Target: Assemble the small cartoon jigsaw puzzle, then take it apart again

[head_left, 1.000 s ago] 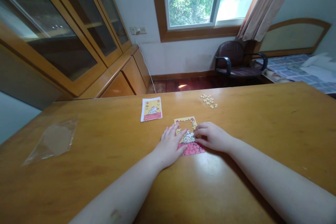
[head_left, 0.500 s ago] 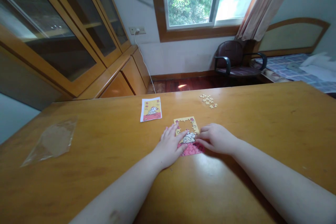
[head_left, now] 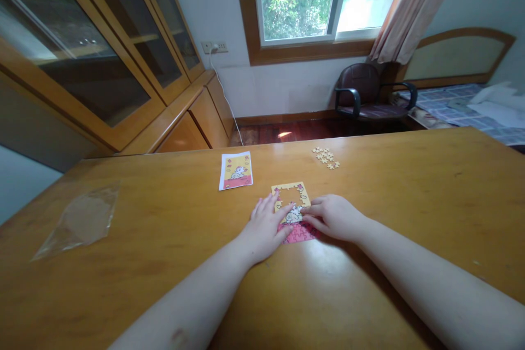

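Observation:
A small jigsaw puzzle [head_left: 292, 192], yellow at the top and pink at the bottom with a white animal in the middle, lies on the wooden table [head_left: 164, 240]. A gap shows in its upper middle. My left hand [head_left: 264, 227] lies flat with fingers spread on the puzzle's left edge. My right hand [head_left: 334, 217] rests at the puzzle's right side, fingers curled and pressed together on the pieces; whether a piece is between them is hidden.
A reference picture card [head_left: 237, 170] lies behind and left of the puzzle. Several loose pieces [head_left: 326, 157] sit at the back right. A clear plastic bag [head_left: 80, 220] lies far left. Beyond the table stand a cabinet [head_left: 123, 65], an armchair [head_left: 367, 93] and a bed [head_left: 471, 104].
My right hand has shifted slightly along the puzzle's right side. The left hand has stayed in place.

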### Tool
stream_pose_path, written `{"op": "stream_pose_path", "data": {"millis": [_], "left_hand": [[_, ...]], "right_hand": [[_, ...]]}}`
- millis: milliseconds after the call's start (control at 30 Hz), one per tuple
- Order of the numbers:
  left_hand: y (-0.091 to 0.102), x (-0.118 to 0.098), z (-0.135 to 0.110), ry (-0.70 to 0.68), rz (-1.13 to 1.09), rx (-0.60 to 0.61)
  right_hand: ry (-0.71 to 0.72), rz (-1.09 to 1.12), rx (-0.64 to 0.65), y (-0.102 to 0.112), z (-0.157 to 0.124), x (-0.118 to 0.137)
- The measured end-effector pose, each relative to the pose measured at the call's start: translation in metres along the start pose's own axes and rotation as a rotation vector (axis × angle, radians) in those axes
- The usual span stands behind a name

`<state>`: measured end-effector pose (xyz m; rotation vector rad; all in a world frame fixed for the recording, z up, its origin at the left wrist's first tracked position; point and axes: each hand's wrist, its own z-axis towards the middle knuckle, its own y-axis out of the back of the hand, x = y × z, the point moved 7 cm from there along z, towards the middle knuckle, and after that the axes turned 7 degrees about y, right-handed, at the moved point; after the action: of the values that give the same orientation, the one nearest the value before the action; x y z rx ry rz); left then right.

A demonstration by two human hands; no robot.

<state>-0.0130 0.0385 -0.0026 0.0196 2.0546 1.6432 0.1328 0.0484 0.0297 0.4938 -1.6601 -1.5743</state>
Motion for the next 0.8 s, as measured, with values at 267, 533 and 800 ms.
{"op": "stream_pose_path", "data": {"millis": [267,533,800], "left_hand": [[-0.0008,0.0018,-0.0003,-0.002,-0.005,0.000],[0.0006,-0.0003,-0.0001,0.006,0.019,0.011],[0.0000,0.0010,-0.0001,0.001,0.015,0.005]], "right_hand": [[-0.038,-0.008,-0.009,-0.0033,0.0024,0.0001],[-0.042,-0.008,-0.018,-0.0045,0.0026,-0.0026],[-0.051,-0.003,-0.024,-0.0046,0.0029,-0.0027]]}}
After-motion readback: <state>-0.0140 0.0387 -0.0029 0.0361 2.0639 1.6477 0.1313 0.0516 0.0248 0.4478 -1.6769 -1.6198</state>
